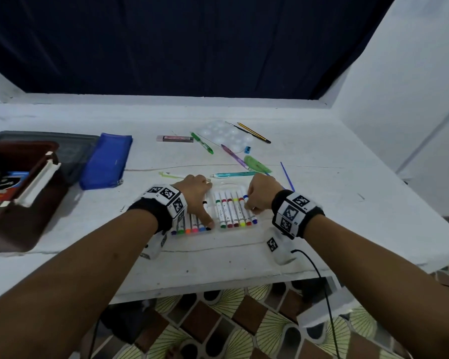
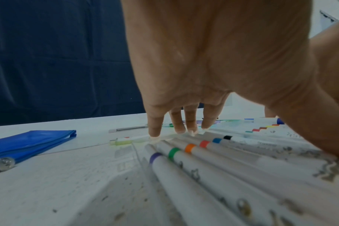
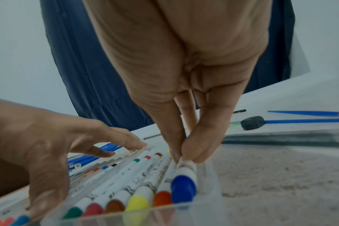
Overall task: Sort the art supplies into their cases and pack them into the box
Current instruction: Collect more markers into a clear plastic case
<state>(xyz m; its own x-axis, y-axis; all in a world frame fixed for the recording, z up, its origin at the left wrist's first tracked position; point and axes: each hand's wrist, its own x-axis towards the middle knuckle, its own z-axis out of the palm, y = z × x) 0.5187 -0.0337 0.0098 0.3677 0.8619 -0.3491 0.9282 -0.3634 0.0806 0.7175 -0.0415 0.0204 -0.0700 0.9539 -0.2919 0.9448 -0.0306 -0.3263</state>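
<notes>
A clear marker case (image 1: 233, 231) lies at the table's near middle, with two rows of white markers in it. My left hand (image 1: 205, 200) rests spread over the left row, fingers straight, fingertips (image 2: 176, 131) at the far ends and thumb at the near caps. My right hand (image 1: 254, 206) pinches the blue marker (image 3: 184, 183) between thumb and fingers at the right end of the right row. That marker lies beside the orange one. A blue zip pouch (image 1: 106, 159) lies to the left. Further left stands the brown box (image 1: 36, 146), with items inside.
Loose supplies lie beyond the case: a teal pen (image 1: 233, 174), purple pen (image 1: 235, 156), green pen (image 1: 202, 143), pink eraser (image 1: 175, 138), white palette (image 1: 223, 133), pencil (image 1: 254, 132), blue sharpener (image 1: 247, 150) and blue brush (image 1: 287, 176). A grey lid (image 1: 75, 149) sits behind the box.
</notes>
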